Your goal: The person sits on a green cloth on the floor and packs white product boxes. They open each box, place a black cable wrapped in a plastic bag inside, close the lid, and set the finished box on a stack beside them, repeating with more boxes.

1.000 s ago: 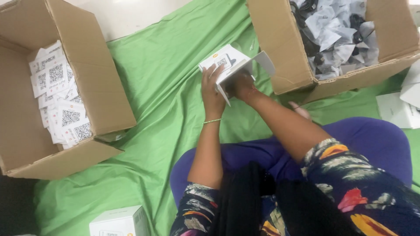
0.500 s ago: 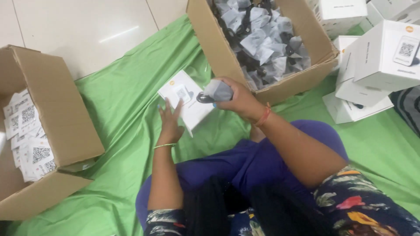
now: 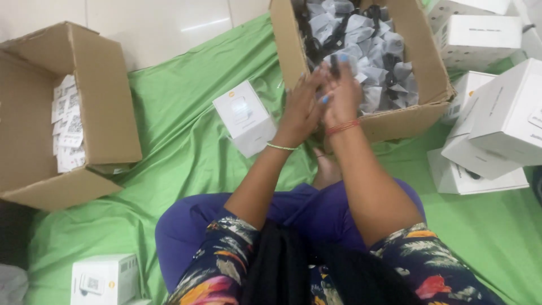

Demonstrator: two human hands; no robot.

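My left hand point(image 3: 304, 107) and my right hand point(image 3: 342, 93) are pressed together over the near wall of an open cardboard box point(image 3: 420, 116). Between their fingertips they hold a small dark item point(image 3: 334, 63). The box is full of small grey bagged items point(image 3: 375, 42). A white carton point(image 3: 245, 116) lies on the green cloth point(image 3: 180, 147) just left of my left hand, and neither hand touches it.
A second open cardboard box point(image 3: 104, 101) at the left holds white printed leaflets point(image 3: 66, 121). Several white cartons point(image 3: 497, 118) are stacked at the right. Another white carton point(image 3: 104, 279) sits at the bottom left. Pale floor tiles point(image 3: 164, 22) lie beyond the cloth.
My left hand let go of the white carton, which now rests on the cloth, and joined my right hand. Both hands moved up to the box of bagged items.
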